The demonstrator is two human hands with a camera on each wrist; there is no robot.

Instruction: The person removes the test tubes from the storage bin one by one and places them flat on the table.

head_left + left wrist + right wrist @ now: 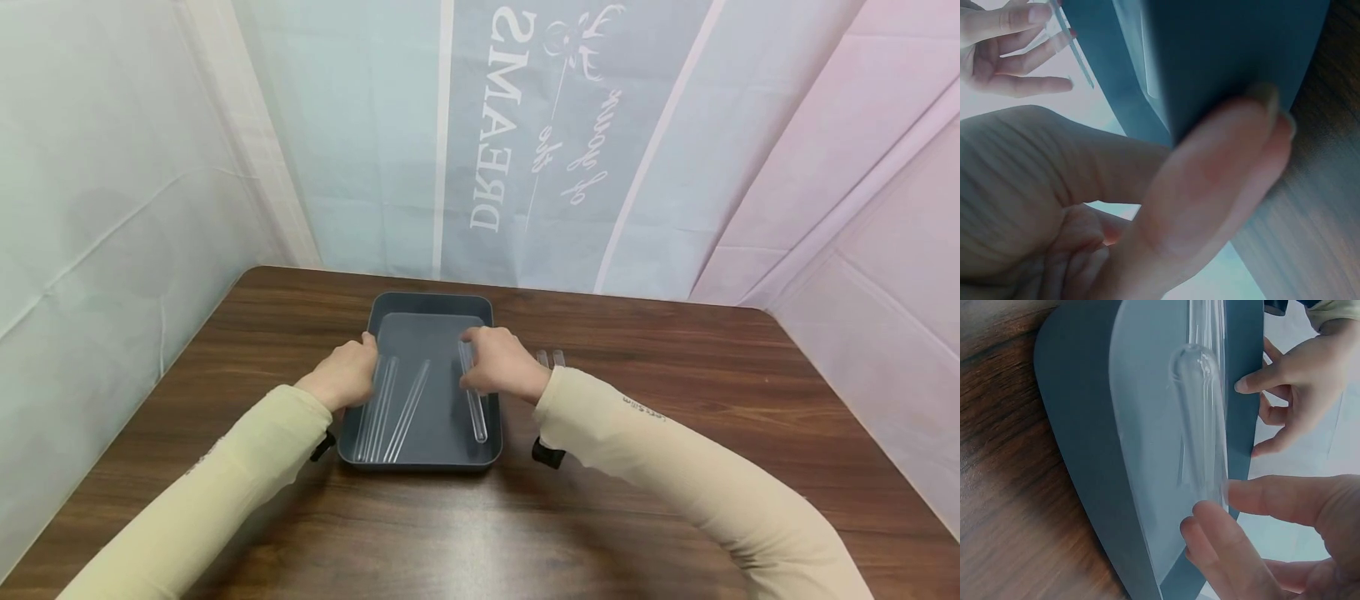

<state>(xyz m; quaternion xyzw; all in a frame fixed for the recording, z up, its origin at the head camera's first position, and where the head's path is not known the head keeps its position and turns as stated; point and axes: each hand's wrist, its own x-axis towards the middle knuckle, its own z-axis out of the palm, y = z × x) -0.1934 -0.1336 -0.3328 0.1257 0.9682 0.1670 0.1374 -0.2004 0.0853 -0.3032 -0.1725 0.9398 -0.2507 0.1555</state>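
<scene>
Right now the right hand point(501, 360), mid-frame, pinches a clear glass tube point(474, 404) lying in the right part of the grey tray point(431, 302); thumb and fingertips point(1210, 531) close on the tube's upper end. Left hand point(347, 375) rests on the tray's left rim, fingers point(1222, 181) curled over the wall, steadying it. Step looks like picking or placing the tube at the tray floor. Next move likely calls for a firm, level pinch so the tube does not roll. Three more tubes point(390, 408) lie left-centre in the tray; two tubes point(550, 358) sit on the wooden table point(675, 350) just right of the right hand.
</scene>
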